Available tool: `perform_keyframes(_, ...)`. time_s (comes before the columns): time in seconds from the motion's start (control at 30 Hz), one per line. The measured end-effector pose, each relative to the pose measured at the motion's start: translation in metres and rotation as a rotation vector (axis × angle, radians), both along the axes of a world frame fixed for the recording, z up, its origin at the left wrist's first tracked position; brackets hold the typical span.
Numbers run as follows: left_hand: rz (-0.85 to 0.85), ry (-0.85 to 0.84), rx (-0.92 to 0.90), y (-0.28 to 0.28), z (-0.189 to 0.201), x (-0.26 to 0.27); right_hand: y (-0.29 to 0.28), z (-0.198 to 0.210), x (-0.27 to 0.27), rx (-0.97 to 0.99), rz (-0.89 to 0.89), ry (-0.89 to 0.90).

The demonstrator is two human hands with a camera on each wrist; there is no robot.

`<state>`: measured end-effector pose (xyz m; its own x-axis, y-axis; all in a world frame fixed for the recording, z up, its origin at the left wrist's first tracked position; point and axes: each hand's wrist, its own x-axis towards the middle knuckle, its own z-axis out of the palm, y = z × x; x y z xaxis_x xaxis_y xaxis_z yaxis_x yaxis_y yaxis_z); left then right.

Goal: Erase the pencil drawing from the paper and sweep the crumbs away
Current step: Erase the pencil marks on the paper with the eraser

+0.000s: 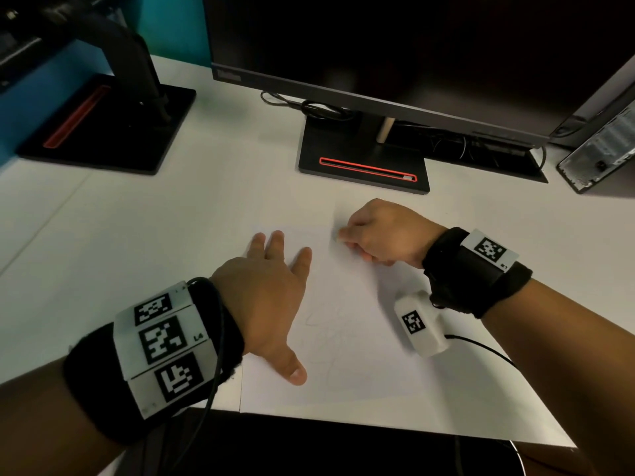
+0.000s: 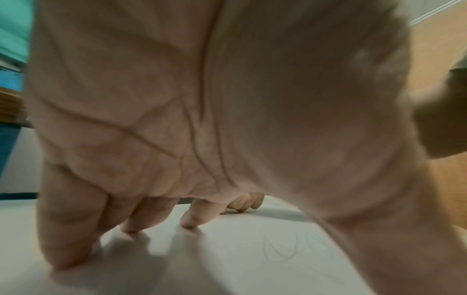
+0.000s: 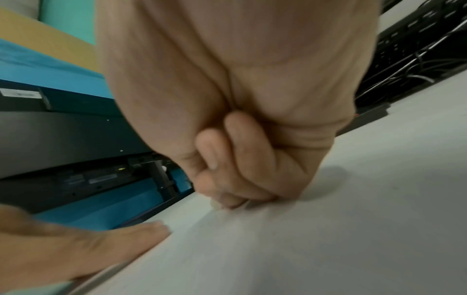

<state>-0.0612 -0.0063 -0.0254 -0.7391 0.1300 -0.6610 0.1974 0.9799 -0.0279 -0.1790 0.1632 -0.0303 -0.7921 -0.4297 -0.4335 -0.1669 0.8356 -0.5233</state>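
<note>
A white sheet of paper point(image 1: 371, 372) lies on the desk near its front edge, with faint pencil scribbles point(image 1: 330, 334) across its middle. My left hand point(image 1: 271, 290) lies flat on the paper's left edge, fingers straight and spread, thumb on the sheet. My right hand point(image 1: 378, 235) is curled at the paper's far end and pinches a small white eraser point(image 1: 338, 239) against the sheet. In the left wrist view the scribbles point(image 2: 295, 247) show beside the palm. In the right wrist view the curled fingers point(image 3: 227, 179) press onto the paper and hide most of the eraser.
A black monitor base point(image 1: 364, 163) with a red slot stands just beyond the paper, under the screen point(image 1: 378, 46). A second black stand point(image 1: 106, 125) sits at the back left. A computer case point(image 1: 601, 149) and cables are at the back right.
</note>
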Motion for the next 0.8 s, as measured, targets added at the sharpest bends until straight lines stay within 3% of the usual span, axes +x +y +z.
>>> perform_keyframes(0.13,0.013,-0.005,0.012,-0.002,0.002,0.001,-0.006,-0.001,0.005,0.006,0.069,-0.091)
perform_keyframes(0.27,0.021,-0.023,0.020,-0.003,0.003,0.002,-0.005,-0.001,-0.001,0.011,-0.001,0.011)
perform_keyframes(0.37,0.021,-0.030,0.027,-0.004,0.003,0.003,-0.011,0.000,0.007,0.026,0.082,-0.096)
perform_keyframes(0.53,0.012,-0.028,0.032,-0.006,0.003,0.003,-0.009,0.001,0.001,0.033,0.013,0.038)
perform_keyframes(0.63,0.006,-0.021,0.031,-0.006,0.002,0.002,-0.014,0.001,0.012,0.032,0.096,-0.096)
perform_keyframes(0.73,0.011,-0.024,0.031,-0.006,0.002,0.003,-0.011,0.001,0.004,0.018,0.018,0.003)
perform_keyframes(0.8,0.010,-0.019,0.026,-0.006,0.002,0.003,-0.014,0.000,0.006,0.031,0.060,0.018)
